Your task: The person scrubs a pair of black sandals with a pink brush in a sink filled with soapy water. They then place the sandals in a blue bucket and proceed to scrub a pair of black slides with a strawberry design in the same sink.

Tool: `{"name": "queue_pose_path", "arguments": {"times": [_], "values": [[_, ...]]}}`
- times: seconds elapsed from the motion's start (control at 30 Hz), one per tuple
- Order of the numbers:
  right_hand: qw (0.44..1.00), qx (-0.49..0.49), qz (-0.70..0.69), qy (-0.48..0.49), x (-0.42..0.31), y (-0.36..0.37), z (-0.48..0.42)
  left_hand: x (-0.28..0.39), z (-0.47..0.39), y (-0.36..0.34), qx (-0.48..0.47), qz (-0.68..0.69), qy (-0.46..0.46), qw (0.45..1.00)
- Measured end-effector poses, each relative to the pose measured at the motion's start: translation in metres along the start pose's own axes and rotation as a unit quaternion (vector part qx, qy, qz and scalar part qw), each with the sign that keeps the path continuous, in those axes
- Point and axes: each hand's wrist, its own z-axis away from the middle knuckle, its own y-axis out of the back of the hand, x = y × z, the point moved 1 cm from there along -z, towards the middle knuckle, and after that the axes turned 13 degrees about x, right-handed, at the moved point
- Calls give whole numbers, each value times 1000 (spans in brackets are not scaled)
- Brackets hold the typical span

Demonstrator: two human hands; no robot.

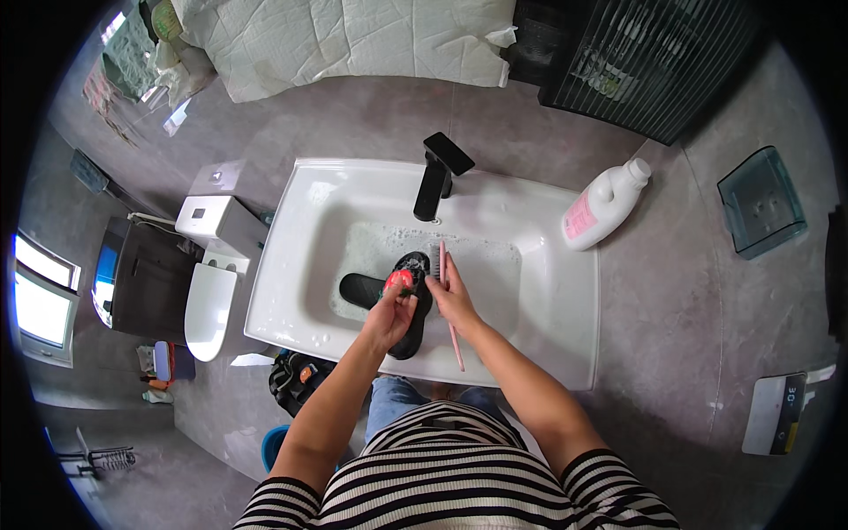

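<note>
My left hand (391,318) grips a black slide sandal (412,334) by its strap, which carries a red strawberry-like decoration (399,281). White suds cling to the sandal near its far end. In my right hand (455,298) is a pink long-handled brush (457,348), its dark bristles facing the sandal's side. Whether the bristles touch the sandal, I cannot tell. A second black sandal (361,290) lies in the soapy water to the left, partly hidden behind the held one. Foamy water (487,265) covers the bottom of the white washbasin (556,318).
A black faucet (434,182) rises at the basin's back edge. On the right rear corner stands a white plastic jug (603,209) with a pink label. The toilet (212,308) is left of the basin, with a blue bucket (271,445) on the floor nearby.
</note>
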Motion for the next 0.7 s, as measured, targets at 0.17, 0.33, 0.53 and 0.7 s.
{"name": "queue_pose_path", "arguments": {"times": [0.17, 0.33, 0.53, 0.7], "values": [[1000, 8, 17, -13, -5, -3, 7, -9, 29, -15, 25, -219, -137, 966], [998, 36, 5, -41, -17, -3, 12, -17, 28, -11, 78, -458, -378, 800], [995, -6, 96, 11, -23, 12, 9, 9, 30, -6, 108, -577, -442, 679], [912, -9, 402, 77, 30, 69, -8, 16, 20, -9, 75, -420, -268, 864]]}}
